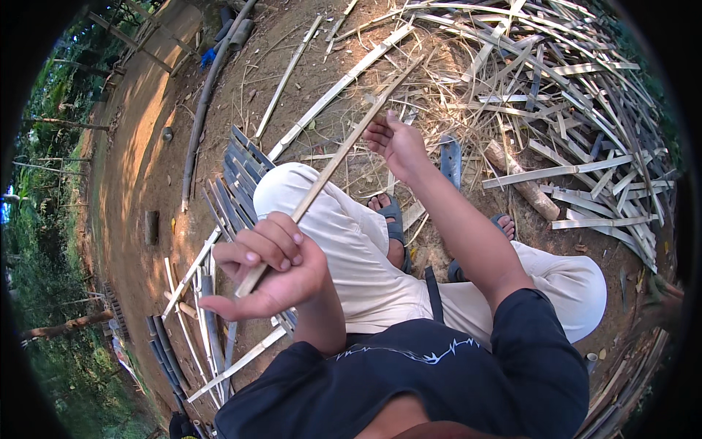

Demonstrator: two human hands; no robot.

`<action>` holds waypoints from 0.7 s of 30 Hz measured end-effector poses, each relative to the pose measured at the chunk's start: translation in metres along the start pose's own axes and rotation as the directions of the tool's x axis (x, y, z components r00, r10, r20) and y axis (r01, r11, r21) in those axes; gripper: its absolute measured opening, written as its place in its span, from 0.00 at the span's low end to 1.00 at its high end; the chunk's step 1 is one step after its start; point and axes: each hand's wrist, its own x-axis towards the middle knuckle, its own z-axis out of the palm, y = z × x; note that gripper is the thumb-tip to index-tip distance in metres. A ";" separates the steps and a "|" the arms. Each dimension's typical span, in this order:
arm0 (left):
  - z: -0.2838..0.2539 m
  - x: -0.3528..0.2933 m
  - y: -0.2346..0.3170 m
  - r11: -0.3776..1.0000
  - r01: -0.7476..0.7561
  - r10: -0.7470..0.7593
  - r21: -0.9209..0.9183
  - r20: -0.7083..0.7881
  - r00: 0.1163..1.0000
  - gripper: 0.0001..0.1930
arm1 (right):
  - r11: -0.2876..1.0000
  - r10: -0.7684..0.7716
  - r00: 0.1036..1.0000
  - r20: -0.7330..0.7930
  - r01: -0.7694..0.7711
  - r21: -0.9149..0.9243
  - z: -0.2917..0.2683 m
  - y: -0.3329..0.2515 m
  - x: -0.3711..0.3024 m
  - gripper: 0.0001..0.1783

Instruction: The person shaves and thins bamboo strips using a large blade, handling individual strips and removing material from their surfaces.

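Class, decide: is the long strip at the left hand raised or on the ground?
Raised: the left hand curls over the long strip near one end, and it hides part of the light trousers.

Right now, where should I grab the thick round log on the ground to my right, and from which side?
Probably by the end nearest your right hand, coming from the left and wrapping over the top. The log is a plain cylinder lying on its side; that end looks bare, while a pale strip crosses its middle and other strips crowd the opposite end.
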 end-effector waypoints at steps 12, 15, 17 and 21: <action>-0.008 0.115 0.011 0.976 -0.078 0.122 -0.204 0.209 0.970 0.19 | -0.142 -0.121 0.835 -0.537 -0.550 -0.823 -0.225 0.083 -0.061 0.45; 0.000 0.108 0.013 0.984 -0.068 0.098 -0.167 0.182 0.978 0.22 | -0.060 -0.166 0.823 -0.544 -0.559 -0.827 -0.222 0.091 -0.059 0.41; 0.010 0.103 0.015 0.989 -0.101 0.114 -0.106 0.118 0.986 0.23 | 0.069 -0.217 0.798 -0.562 -0.562 -0.824 -0.217 0.094 -0.058 0.40; 0.014 0.094 0.017 0.990 -0.119 0.126 -0.076 0.091 0.988 0.25 | 0.289 -0.467 0.670 -0.577 -0.501 -0.816 -0.222 0.093 -0.057 0.28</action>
